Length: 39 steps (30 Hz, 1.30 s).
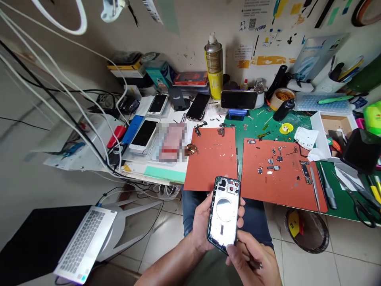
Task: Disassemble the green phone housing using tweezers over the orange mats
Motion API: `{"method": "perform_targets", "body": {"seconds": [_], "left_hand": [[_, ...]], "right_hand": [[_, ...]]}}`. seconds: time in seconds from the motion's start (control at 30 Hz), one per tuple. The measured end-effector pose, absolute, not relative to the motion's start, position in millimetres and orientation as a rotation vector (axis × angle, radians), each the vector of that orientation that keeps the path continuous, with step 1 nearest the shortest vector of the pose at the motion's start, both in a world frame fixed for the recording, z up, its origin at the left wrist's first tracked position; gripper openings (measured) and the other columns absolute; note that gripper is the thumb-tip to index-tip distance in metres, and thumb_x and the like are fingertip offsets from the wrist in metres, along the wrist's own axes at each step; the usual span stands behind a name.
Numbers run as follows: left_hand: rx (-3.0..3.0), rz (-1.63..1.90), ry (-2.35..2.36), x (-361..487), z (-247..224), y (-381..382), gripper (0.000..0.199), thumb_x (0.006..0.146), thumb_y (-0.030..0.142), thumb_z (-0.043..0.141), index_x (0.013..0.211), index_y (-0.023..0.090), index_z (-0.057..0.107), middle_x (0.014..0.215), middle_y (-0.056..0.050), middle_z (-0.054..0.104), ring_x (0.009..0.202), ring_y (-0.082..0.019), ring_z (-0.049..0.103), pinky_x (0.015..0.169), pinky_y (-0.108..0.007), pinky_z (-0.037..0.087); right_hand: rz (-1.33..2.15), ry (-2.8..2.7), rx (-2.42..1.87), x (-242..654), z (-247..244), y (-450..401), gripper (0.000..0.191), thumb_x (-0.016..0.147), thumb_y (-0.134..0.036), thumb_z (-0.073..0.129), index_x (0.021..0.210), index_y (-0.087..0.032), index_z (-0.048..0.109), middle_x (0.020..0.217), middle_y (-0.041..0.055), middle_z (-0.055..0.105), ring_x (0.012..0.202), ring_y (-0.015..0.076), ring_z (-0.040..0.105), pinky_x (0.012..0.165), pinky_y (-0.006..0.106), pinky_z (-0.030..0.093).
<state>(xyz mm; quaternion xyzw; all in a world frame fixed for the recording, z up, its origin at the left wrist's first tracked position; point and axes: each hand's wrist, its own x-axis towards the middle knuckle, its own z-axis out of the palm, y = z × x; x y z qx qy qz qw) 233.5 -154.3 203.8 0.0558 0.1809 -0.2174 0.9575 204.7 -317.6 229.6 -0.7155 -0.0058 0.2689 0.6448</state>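
My left hand (pixel 201 228) is wrapped around an opened phone back housing (pixel 226 228), its palm on the left edge and its fingertips on the right. The housing has a dark frame, a pale inner face with a round ring and camera holes at the top. It is tilted toward me over my lap, in front of the desk edge. My right hand (pixel 257 258) is closed at the housing's lower right corner, with the thumb pressed on the bottom edge. A small shiny bit shows between its lower fingers, too small to name.
Two orange mats (pixel 208 171) (pixel 279 190) hold small phone parts, a logic board (pixel 305 172) and tweezers (pixel 314 188). Several phones lie at the left; one phone (pixel 239 99) stands behind. A yellow spray can (pixel 213 67), scissors (pixel 361 208), a bin (pixel 306 230) and a laptop (pixel 86 242) surround me.
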Motion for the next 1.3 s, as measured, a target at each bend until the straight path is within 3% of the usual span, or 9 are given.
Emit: {"method": "perform_targets", "body": {"seconds": [0.13,0.33,0.5,0.63,0.93,1.3], "left_hand": [[0.146,-0.461,0.414,238,200,-151,0.071,0.099,0.069,0.061,0.123,0.004,0.076,0.100,-0.016,0.077,0.081,-0.022,0.074,0.072,-0.030,0.059],[0.328,-0.431,0.412,241,202,-146,0.081,0.100,0.071,0.059,0.153,0.011,0.059,0.128,-0.022,0.075,0.096,-0.028,0.078,0.076,-0.035,0.062],[0.699,-0.202,0.293,245,212,-141,0.091,0.096,0.041,0.081,0.172,0.040,0.031,0.162,-0.016,0.059,0.121,-0.030,0.074,0.106,-0.047,0.057],[0.914,-0.241,0.218,251,214,-134,0.092,0.090,0.027,0.089,0.168,0.044,0.042,0.176,-0.011,0.042,0.151,-0.033,0.054,0.119,-0.045,0.047],[1.107,-0.315,0.306,248,221,-136,0.079,0.087,0.027,0.090,0.156,0.041,0.055,0.165,-0.012,0.049,0.156,-0.033,0.044,0.111,-0.038,0.049],[1.078,-0.293,0.271,243,226,-140,0.068,0.092,0.029,0.086,0.151,0.038,0.052,0.153,-0.011,0.053,0.142,-0.030,0.054,0.107,-0.038,0.050]], "right_hand": [[0.632,0.061,-1.596,213,239,-312,0.044,0.095,-0.069,0.072,0.098,-0.028,0.085,0.061,0.0032,0.073,0.054,0.0201,0.068,0.054,0.027,0.048],[0.732,0.137,-1.459,228,231,-314,0.050,0.096,-0.071,0.070,0.092,-0.023,0.081,0.062,0.0039,0.070,0.052,0.0150,0.054,0.052,0.027,0.037],[0.877,0.287,-1.093,248,201,-314,0.057,0.085,-0.073,0.083,0.085,-0.017,0.073,0.063,-0.0030,0.057,0.047,0.0044,0.027,0.047,0.023,0.024],[0.929,0.303,-0.923,254,177,-313,0.055,0.081,-0.066,0.091,0.081,-0.016,0.068,0.048,-0.0120,0.038,0.041,0.0014,0.016,0.045,0.022,0.018],[0.942,0.305,-0.964,243,159,-319,0.058,0.078,-0.066,0.093,0.078,-0.017,0.064,0.052,-0.0125,0.036,0.042,0.0007,0.011,0.043,0.023,0.012],[0.925,0.304,-0.972,233,165,-323,0.058,0.077,-0.067,0.093,0.075,-0.018,0.062,0.050,-0.0130,0.032,0.044,0.0027,0.013,0.045,0.024,0.015]]}}
